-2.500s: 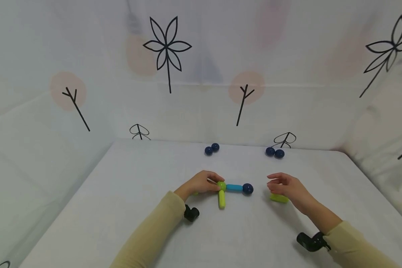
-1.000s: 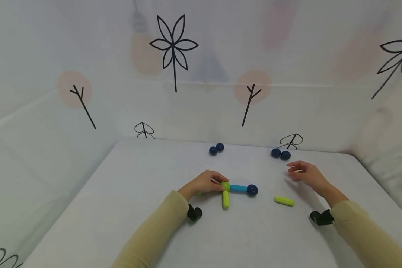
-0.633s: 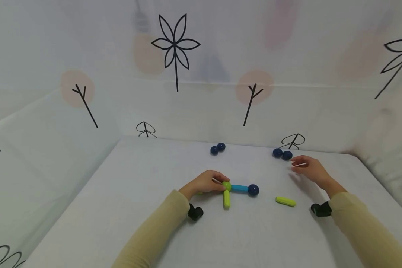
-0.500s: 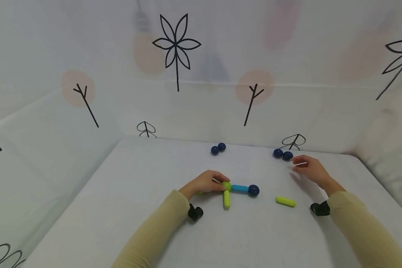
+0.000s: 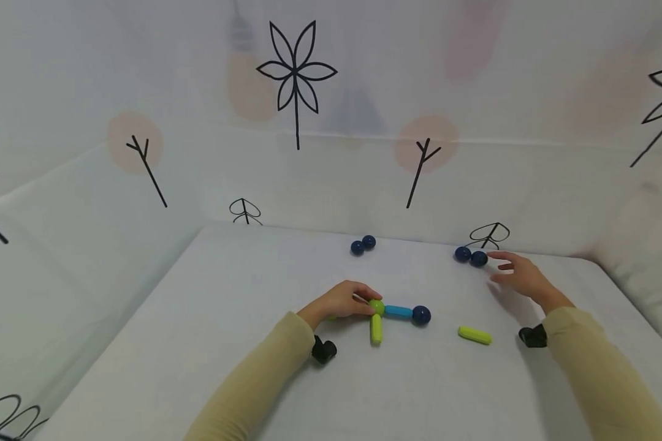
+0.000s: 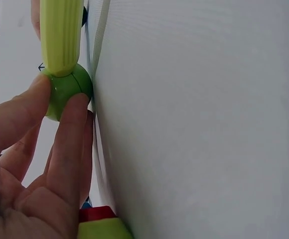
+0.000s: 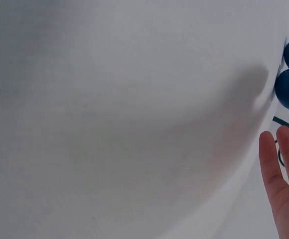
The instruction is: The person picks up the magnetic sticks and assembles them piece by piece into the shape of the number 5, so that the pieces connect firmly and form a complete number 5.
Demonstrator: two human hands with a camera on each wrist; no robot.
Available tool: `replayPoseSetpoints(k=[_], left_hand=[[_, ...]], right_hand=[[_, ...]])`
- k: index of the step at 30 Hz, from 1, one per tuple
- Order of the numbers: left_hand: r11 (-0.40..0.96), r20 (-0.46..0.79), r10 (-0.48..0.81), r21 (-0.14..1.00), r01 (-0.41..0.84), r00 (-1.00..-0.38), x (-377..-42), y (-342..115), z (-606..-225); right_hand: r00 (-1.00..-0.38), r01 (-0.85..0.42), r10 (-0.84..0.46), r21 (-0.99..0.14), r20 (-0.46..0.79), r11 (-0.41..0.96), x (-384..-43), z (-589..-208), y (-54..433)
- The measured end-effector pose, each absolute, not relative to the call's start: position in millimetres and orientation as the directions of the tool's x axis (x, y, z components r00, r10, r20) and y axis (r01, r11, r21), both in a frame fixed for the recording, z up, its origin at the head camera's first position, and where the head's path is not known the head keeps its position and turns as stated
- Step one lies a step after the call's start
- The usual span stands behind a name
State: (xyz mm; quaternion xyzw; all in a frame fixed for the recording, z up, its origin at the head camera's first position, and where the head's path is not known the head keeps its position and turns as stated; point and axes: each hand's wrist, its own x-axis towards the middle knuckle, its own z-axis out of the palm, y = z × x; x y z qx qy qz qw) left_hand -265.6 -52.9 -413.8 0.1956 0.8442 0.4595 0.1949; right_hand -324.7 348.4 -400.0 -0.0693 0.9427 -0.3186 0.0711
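Note:
My left hand [image 5: 344, 300] pinches a green ball [image 5: 376, 307] between thumb and fingers. From that ball a lime rod [image 5: 376, 329] points toward me and a blue rod [image 5: 398, 312] runs right to a dark blue ball [image 5: 422, 315]. The left wrist view shows the lime rod [image 6: 61, 37] seated against the green ball [image 6: 67, 92]. At the back right, my right hand [image 5: 524, 275] holds nothing; its fingers are extended beside a pair of dark blue balls [image 5: 479, 259]. Whether a fingertip touches the nearer ball [image 7: 286, 89] I cannot tell.
A loose lime rod [image 5: 475, 335] lies on the white table [image 5: 419, 392] between the hands. Two more dark blue balls [image 5: 363, 245] sit at the back middle. Beside the left hand is a lime piece with a red end [image 6: 102, 221], partly hidden.
My right hand has left the loose lime rod and moved away from me to the back right pair of balls. The left hand keeps its hold on the green ball.

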Motion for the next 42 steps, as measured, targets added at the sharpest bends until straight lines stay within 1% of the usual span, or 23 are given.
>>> replayPoseSetpoints(k=[5,12,16,21,31,36,42], left_hand=[[0.499,-0.149,0.510,0.854,0.150,-0.847,-264.9,-53.4,-412.8],[0.500,-0.152,0.506,0.854,0.145,-0.849,-264.8,-53.5,-412.2],[0.499,-0.156,0.505,0.855,0.140,-0.849,-264.5,-53.0,-412.1],[0.493,-0.157,0.502,0.860,0.132,-0.851,-264.3,-52.3,-412.3],[0.492,-0.164,0.495,0.862,0.120,-0.853,-263.3,-50.7,-412.9],[0.508,-0.160,0.492,0.851,0.133,-0.856,-261.6,-49.8,-411.1],[0.511,-0.143,0.493,0.846,0.152,-0.858,-261.4,-50.1,-412.6]], right_hand=[[-0.971,-0.108,-0.213,-0.590,-0.112,0.800,-327.1,-397.1,346.0],[-0.977,-0.139,-0.208,-0.594,-0.050,0.792,-328.8,-394.3,340.4],[-0.971,-0.145,-0.226,-0.570,-0.074,0.809,-328.6,-394.6,342.1],[-0.962,-0.164,-0.260,-0.571,-0.089,0.805,-326.3,-396.8,344.1],[-0.959,-0.152,-0.260,-0.561,-0.117,0.814,-307.6,-395.1,340.8],[-0.958,-0.171,-0.271,-0.573,-0.092,0.802,-295.8,-390.7,333.4],[-0.955,-0.219,-0.295,-0.593,-0.032,0.775,-282.1,-383.4,324.4]])
